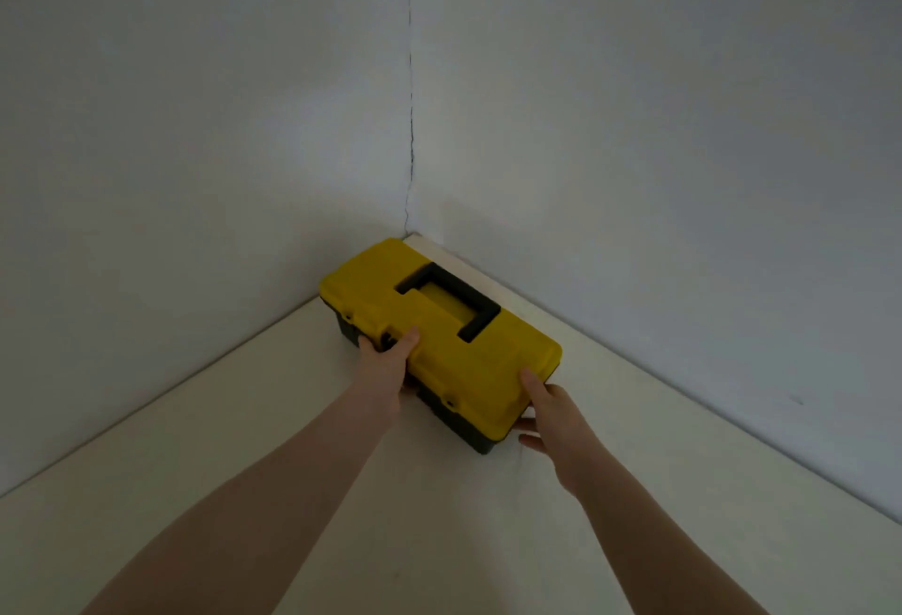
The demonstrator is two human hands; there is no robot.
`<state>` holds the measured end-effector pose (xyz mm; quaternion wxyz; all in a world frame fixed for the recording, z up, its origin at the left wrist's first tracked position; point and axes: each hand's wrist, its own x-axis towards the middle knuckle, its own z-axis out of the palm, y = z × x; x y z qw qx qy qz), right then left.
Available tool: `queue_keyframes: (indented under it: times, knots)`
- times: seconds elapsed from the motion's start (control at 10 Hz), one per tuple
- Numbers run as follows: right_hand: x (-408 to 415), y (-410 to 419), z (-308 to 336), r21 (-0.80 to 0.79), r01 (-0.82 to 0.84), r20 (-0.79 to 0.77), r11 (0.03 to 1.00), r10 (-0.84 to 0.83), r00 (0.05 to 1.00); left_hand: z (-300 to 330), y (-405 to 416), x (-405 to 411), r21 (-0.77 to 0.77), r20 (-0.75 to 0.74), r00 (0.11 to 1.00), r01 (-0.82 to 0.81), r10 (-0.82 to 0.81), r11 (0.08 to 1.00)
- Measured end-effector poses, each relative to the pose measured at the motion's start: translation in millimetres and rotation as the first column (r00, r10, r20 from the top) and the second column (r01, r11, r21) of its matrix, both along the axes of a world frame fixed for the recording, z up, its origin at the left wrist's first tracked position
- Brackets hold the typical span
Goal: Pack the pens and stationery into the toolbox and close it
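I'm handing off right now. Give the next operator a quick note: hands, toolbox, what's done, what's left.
Left hand: gripping the toolbox at its front edge, by the left latch.
Right hand: on the box's right end, thumb on the lid, fingers below.
Toolbox: on the table in the wall corner, lid down, handle folded flat.
Done: lid is shut; no pens or stationery lie outside.
Left: whether the latches are fastened cannot be told; check both.

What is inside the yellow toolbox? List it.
Nothing inside can be seen: the toolbox's yellow lid is down over the dark base. Only the black handle lies flat on top, with the left hand and right hand at its near edge.
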<state>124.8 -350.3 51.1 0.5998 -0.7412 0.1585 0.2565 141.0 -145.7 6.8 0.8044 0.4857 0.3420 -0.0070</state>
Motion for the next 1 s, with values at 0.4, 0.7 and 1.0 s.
queue_keyframes:
  times: [0.4, 0.7, 1.0]
  knots:
    - [108, 2, -12, -0.117, 0.165, 0.136, 0.979, -0.149, 0.98, -1, -10, 105, 0.175, -0.103, 0.994, 0.059, -0.042, 0.983]
    - [146, -3, -18, -0.098, 0.184, 0.119, 0.978, -0.172, 0.978, -7, -2, 132, 0.069, -0.086, 0.993, 0.084, -0.078, 0.994]
    - [74, 0, -4, -0.081, 0.024, -0.077, 0.996, -0.031, 0.997, 3, -31, 63, 0.428, -0.073, 0.975, 0.221, -0.211, 0.876]
